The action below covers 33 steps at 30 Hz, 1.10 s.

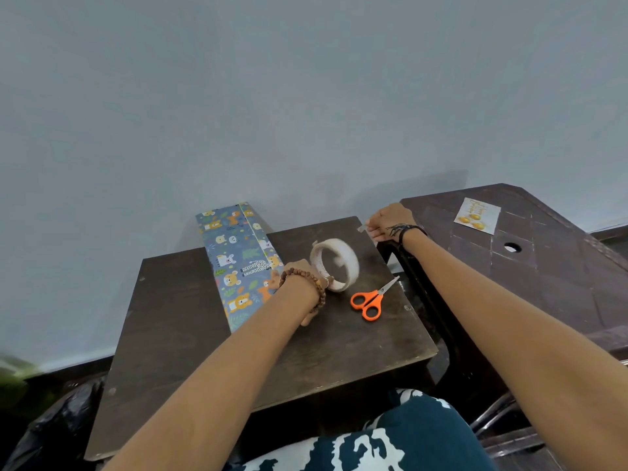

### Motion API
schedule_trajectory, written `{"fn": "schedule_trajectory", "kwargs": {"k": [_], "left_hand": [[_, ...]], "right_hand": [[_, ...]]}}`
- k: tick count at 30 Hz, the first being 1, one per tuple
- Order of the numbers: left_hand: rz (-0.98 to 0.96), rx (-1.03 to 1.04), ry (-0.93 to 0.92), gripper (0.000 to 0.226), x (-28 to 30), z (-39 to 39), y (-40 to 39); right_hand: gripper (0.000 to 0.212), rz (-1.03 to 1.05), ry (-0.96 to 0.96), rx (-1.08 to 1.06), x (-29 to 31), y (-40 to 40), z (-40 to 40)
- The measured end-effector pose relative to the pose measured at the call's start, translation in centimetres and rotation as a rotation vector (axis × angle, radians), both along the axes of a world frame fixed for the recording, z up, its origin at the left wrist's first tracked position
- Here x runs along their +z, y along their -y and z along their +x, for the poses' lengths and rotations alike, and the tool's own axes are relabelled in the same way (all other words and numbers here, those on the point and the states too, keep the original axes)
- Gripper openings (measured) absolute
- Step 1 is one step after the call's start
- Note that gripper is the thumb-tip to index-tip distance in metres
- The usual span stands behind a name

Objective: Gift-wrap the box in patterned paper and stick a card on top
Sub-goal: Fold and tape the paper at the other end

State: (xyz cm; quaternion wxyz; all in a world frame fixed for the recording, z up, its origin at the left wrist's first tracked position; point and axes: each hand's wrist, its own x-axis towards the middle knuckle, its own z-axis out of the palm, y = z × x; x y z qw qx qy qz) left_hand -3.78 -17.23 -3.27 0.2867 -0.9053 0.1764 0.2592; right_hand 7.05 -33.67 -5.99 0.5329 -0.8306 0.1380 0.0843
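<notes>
left hand: grips tape roll
right hand: pinches tape strip at worktop edge
tip: park strip lightly, sticky end free

The box wears blue-grey paper printed with orange and white cartoon animals and green leaves. The scissors have bright orange handles. The tape roll is whitish and see-through. The counter is dark brown. The card is white with golden-yellow balls. The wall is pale grey-blue.
</notes>
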Motion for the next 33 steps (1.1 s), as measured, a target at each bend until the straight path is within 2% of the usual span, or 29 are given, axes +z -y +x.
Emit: {"fn": "schedule_trajectory", "kwargs": {"k": [2, 4, 7, 10, 11, 14, 17, 21, 22, 23, 26, 27, 30, 33], "left_hand": [[0.013, 0.009, 0.006, 0.079, -0.2, 0.0, -0.1], [0.005, -0.02, 0.024, 0.077, 0.0, -0.1, -0.2], [0.006, -0.028, 0.014, 0.095, 0.2, 0.0, -0.5], [-0.014, 0.001, 0.001, 0.104, 0.4, -0.2, -0.3], [-0.013, -0.005, 0.0, 0.105, 0.4, -0.3, -0.2], [-0.032, -0.013, 0.018, 0.105, 0.0, -0.3, -0.5], [-0.083, 0.045, 0.018, 0.103, -0.7, 0.0, -1.1], [-0.357, 0.154, 0.059, 0.061, -1.9, 0.3, -2.0], [-0.386, 0.149, 0.083, 0.058, -1.9, 0.2, -2.2], [-0.404, 0.142, 0.108, 0.063, -1.7, 0.0, -2.3], [-0.377, 0.093, 0.092, 0.107, -0.7, -1.3, -2.8], [-0.378, 0.061, 0.109, 0.113, -0.6, -1.7, -3.4], [-0.49, 0.047, 0.201, 0.106, -0.7, -2.5, -5.2], [-0.644, -0.001, 0.266, 0.08, -1.6, -3.6, -7.4]], "right_hand": [[0.016, 0.059, 0.016, 0.032, 0.5, -0.3, -1.0], [0.021, 0.127, 0.055, 0.062, 0.9, -0.6, -2.0], [0.015, 0.313, 0.218, 0.075, 1.7, -1.2, -3.3], [0.007, 0.446, 0.319, 0.21, 3.0, -2.3, -4.9], [0.008, 0.417, 0.329, 0.277, 3.3, -2.8, -5.5], [0.01, 0.162, 0.331, 0.397, 2.8, -3.7, -6.1], [0.011, 0.146, 0.303, 0.337, 0.3, -3.2, -6.2], [0.012, 0.295, 0.323, 0.195, -2.6, -2.5, -6.0], [0.014, 0.318, 0.332, 0.185, -2.7, -2.6, -5.8], [0.015, 0.325, 0.336, 0.188, -2.6, -2.7, -5.5], [0.017, 0.298, 0.339, 0.2, -2.0, -2.9, -4.5], [0.016, 0.295, 0.351, 0.185, -1.7, -2.9, -4.4], [0.017, 0.269, 0.442, 0.087, -0.4, -3.6, -5.0], [0.018, 0.301, 0.516, -0.05, 0.4, -5.7, -7.9]]}}
